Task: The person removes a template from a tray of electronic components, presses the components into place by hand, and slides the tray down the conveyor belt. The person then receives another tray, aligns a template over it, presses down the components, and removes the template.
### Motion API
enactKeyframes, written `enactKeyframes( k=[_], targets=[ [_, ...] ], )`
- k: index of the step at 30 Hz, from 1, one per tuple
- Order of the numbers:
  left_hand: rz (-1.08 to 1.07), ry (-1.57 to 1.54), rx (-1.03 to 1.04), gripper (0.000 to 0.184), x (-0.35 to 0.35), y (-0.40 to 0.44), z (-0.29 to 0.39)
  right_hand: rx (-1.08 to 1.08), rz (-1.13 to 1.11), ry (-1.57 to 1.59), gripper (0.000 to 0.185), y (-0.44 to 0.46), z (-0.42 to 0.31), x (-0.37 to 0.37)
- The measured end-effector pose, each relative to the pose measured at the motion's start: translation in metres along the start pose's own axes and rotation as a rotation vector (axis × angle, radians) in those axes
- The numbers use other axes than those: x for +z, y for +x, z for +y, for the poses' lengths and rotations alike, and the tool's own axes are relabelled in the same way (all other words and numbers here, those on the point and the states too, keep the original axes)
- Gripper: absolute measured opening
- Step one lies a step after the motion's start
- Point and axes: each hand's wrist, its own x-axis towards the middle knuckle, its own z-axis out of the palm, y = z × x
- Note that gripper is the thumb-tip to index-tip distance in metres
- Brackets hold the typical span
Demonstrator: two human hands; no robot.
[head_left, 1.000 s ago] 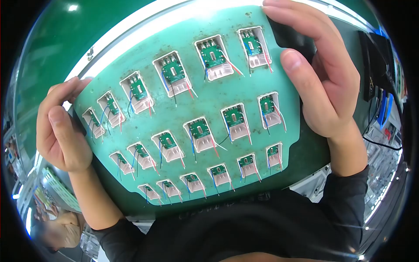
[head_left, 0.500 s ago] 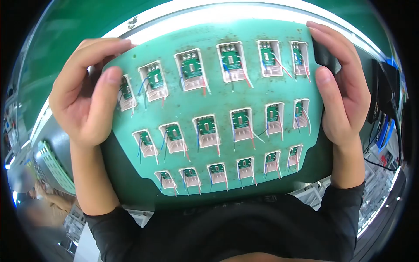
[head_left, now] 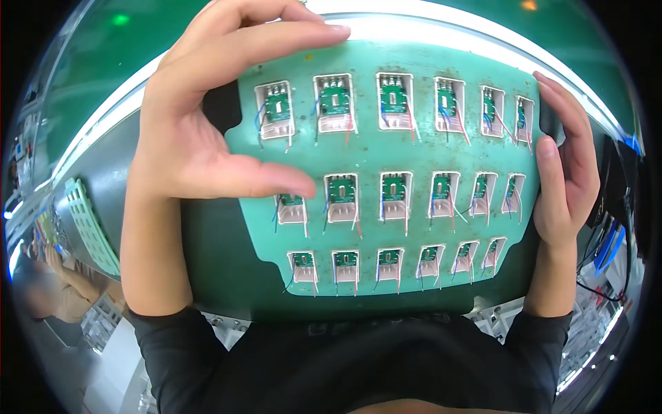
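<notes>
A green fixture tray [head_left: 441, 153] faces me, held over the dark work surface. Its three rows of slots carry small white plastic cases [head_left: 394, 123], each with a green circuit board [head_left: 335, 101] and thin red, blue, white and black wires. My right hand [head_left: 569, 183] grips the tray's right edge, thumb on the near side and fingers around the edge. Around the upper left corner, my left hand [head_left: 189, 131] has its thumb and fingers spread wide. Its thumb crosses in front of the middle row's left case, and a finger lies near the top edge; contact is unclear.
Another green slotted tray [head_left: 93, 228] lies at the left. A bright white strip light [head_left: 414, 22] runs along the far side. Another person's arm [head_left: 69, 276] shows at the lower left. Blue-handled items [head_left: 609, 248] and a black cable [head_left: 598, 293] are at the right.
The tray has shifted right and sits straighter. My left hand has moved right and up, its thumb and fingers opening wide. My right hand has moved slightly right and down with the tray.
</notes>
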Motion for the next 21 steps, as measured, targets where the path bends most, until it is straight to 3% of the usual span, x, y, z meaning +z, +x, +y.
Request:
enactKeyframes(
  k=[4, 6, 10, 12, 14, 17, 21],
  targets=[
    [-0.076, -0.060, -0.005, 0.079, -0.005, 0.000, 0.001, 0.004, -0.010, -0.036, 0.039, 0.000, 0.001, -0.001],
    [-0.113, -0.053, 0.150, 0.078, -0.007, 0.005, -0.008, 0.019, -0.002, -0.029, 0.039, 0.000, -0.002, 0.001],
    [0.022, -0.313, 0.363, 0.035, 0.008, 0.009, -0.022, 0.027, 0.008, -0.010, 0.040, 0.000, 0.000, 0.003],
    [0.058, -0.509, 0.357, 0.036, 0.007, 0.003, -0.029, 0.024, -0.001, -0.001, 0.041, 0.001, 0.001, 0.001],
    [0.053, -0.743, 0.215, 0.040, -0.005, -0.004, -0.037, 0.007, -0.009, 0.010, 0.041, 0.003, 0.002, 0.002],
    [0.024, -0.690, 0.337, 0.047, -0.019, -0.006, -0.071, 0.027, 0.004, 0.025, 0.041, 0.001, 0.003, 0.003],
    [0.226, -0.733, -0.017, 0.044, 0.001, -0.014, -0.021, 0.026, 0.007, 0.027, 0.040, 0.000, 0.004, 0.002]
  ],
)
